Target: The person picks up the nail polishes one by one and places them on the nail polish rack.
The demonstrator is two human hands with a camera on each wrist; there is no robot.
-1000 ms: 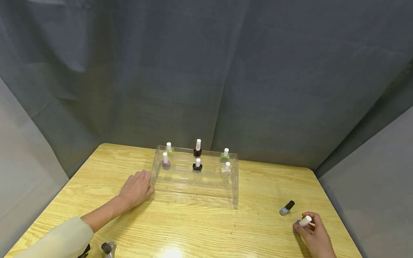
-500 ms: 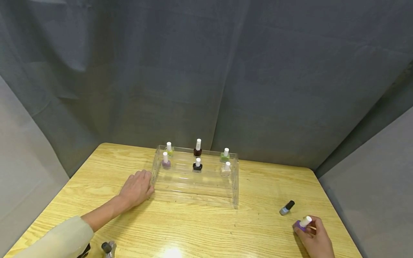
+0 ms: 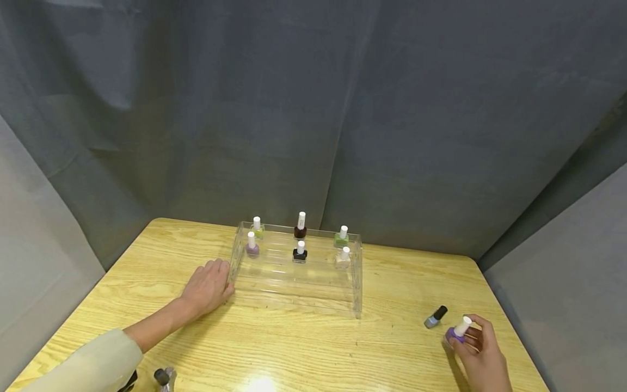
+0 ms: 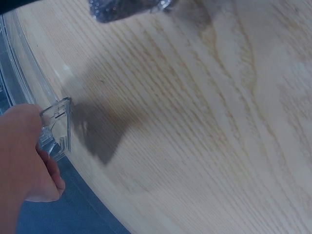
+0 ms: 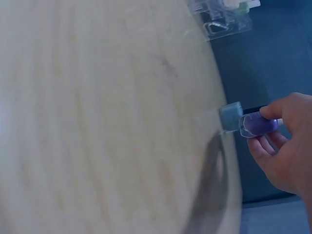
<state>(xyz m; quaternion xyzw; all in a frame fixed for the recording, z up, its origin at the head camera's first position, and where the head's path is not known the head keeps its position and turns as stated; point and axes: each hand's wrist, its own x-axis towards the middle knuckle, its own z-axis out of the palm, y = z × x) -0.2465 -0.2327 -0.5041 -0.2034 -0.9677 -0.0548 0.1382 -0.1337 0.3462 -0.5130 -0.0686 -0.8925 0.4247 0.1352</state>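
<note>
My right hand (image 3: pixel 482 354) pinches a purple nail polish bottle (image 3: pixel 455 335) with a white cap, between thumb and fingers. The bottle is tilted and, in the right wrist view, appears off the table. Beside it lies a light blue nail polish bottle (image 3: pixel 433 320) with a black cap. My left hand (image 3: pixel 208 286) grips the left end of a clear stepped display rack (image 3: pixel 294 299); the left wrist view shows its fingers curled at the rack's side panel (image 4: pixel 61 124). White-capped polish bottles stand on the two upper steps, among them a black one (image 3: pixel 300 254) and a mauve one (image 3: pixel 252 249).
Near the left forearm, at the front edge of view, lies a black-capped bottle (image 3: pixel 164 378), partly cut off. The wooden table (image 3: pixel 313 348) ends at a dark grey curtain (image 3: pixel 245 120) behind the rack. Pale panels (image 3: pixel 578 316) stand at both sides.
My right hand has raised the purple nail polish bottle slightly, a little farther from me. My left hand and the rack have stayed in place.
</note>
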